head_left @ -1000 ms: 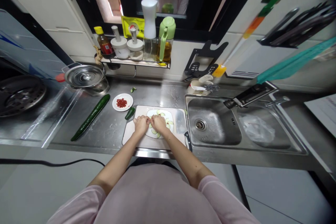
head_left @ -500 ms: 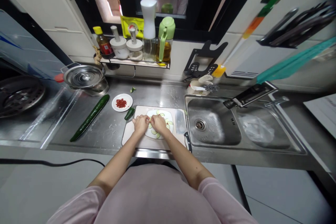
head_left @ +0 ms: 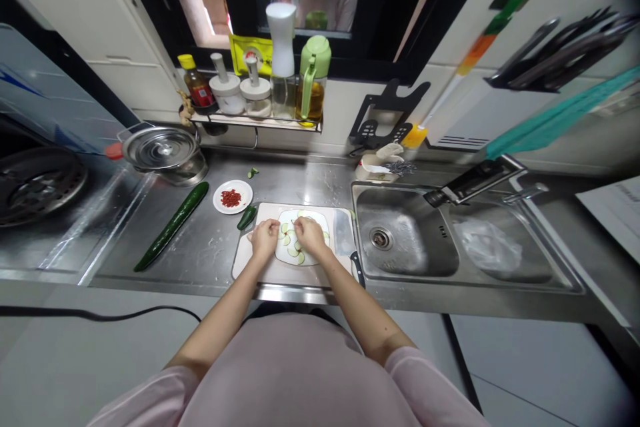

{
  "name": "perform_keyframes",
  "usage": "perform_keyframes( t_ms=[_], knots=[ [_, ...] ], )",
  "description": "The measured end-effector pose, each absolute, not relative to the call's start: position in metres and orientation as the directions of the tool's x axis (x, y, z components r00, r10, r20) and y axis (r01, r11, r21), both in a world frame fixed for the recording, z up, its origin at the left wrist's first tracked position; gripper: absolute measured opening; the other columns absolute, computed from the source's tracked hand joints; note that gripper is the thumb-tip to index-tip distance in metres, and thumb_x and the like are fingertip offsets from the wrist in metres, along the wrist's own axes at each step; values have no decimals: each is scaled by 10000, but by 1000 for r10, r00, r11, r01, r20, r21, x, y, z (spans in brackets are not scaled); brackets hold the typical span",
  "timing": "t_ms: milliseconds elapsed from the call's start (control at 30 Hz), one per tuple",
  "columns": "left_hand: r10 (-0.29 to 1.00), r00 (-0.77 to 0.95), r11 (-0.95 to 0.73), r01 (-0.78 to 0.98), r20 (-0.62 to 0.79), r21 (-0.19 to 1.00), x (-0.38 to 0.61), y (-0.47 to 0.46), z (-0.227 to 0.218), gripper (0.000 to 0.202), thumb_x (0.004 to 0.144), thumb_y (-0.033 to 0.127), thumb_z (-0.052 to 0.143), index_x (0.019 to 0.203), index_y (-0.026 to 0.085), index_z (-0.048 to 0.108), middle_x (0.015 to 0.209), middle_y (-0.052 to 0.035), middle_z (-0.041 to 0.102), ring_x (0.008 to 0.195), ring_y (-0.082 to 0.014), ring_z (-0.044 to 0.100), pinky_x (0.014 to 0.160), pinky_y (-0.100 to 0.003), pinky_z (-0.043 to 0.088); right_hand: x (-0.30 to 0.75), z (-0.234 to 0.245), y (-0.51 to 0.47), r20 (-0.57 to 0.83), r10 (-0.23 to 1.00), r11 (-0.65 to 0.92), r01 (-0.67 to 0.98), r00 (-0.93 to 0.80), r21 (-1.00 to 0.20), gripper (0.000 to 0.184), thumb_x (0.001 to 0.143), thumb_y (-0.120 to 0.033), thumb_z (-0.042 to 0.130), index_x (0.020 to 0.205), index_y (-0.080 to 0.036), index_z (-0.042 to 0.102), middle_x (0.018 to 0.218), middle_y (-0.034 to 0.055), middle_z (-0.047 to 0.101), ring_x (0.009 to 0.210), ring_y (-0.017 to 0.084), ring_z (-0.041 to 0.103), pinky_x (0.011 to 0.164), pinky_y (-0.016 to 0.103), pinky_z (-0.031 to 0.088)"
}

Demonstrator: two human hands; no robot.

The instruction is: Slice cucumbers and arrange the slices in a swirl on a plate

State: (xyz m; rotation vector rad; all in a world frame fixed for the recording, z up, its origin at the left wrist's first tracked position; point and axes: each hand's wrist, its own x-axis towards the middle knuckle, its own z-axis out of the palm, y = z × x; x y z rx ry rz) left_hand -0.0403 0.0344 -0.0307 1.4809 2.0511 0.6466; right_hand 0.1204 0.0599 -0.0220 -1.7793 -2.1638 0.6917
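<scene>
A white squarish plate (head_left: 281,256) lies on the cutting board (head_left: 275,276), with several thin pale-green, curved cucumber slices (head_left: 295,256) spread over it. At the plate's left edge is my left hand (head_left: 265,238), its fingers curled with the tips together. My right hand (head_left: 310,236) hovers over the plate's right half, thumb and fingertips also pinched. Whether either holds something small is too fine to see. A kitchen knife (head_left: 344,232) with a black handle rests along the board's right side. Left of the board sits a short piece of cucumber (head_left: 247,217).
A small plate (head_left: 219,203) of red bits stands behind left, near a whole cucumber (head_left: 175,221). Further left is a lidded steel pot (head_left: 185,167). A double sink (head_left: 407,230) with a faucet (head_left: 480,181) borders the right. Bottles line the shelf (head_left: 260,120) at the back.
My hands have moved apart from their meeting point over the plate, the left one shifting left and the right one slightly right. More of the slices between them now shows.
</scene>
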Motion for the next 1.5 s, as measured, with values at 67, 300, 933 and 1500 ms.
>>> perform_keyframes(
  t_ms=[67, 300, 933, 1500],
  knots=[
    [922, -363, 333, 563, -136, 756, -47, 25, -33, 221, 824, 288, 509, 980, 228, 653, 933, -34, 676, 857, -185, 589, 859, -354, 382, 138, -19, 58, -41, 988, 97, 796, -151, -598, 220, 867, -220, 427, 952, -192, 629, 918, 49, 661, 873, 180, 547, 748, 254, 363],
    [880, -439, 277, 160, -183, 947, -57, -29, -41, 363, 715, 376, 587, 992, 148, 642, 807, -23, 613, 685, -126, 549, 682, -244, 446, 216, -12, 19, 46, 985, -80, 673, 168, -736, 291, 801, -339, 448, 917, -164, 651, 676, 16, 595, 661, 169, 535, 625, 246, 371],
    [862, -266, 489, 209, -432, 847, -40, -40, -59, 637, 710, 431, 594, 1240, 82, 538, 600, 33, 563, 567, -155, 568, 622, -273, 441, 191, -60, -33, -479, 857, -512, 192, 191, -838, 339, 709, -272, 537, 1034, -192, 486, 553, -76, 522, 455, 110, 510, 400, 184, 355],
    [881, -287, 375, -60, -376, 925, -27, -45, -23, 408, 631, 333, 632, 988, 143, 576, 605, 40, 574, 580, -118, 572, 552, -202, 431, 183, -16, -22, -503, 853, -513, 41, 139, -858, 238, 643, -255, 527, 826, -237, 375, 474, -99, 497, 367, 98, 469, 330, 166, 318]
  ],
)
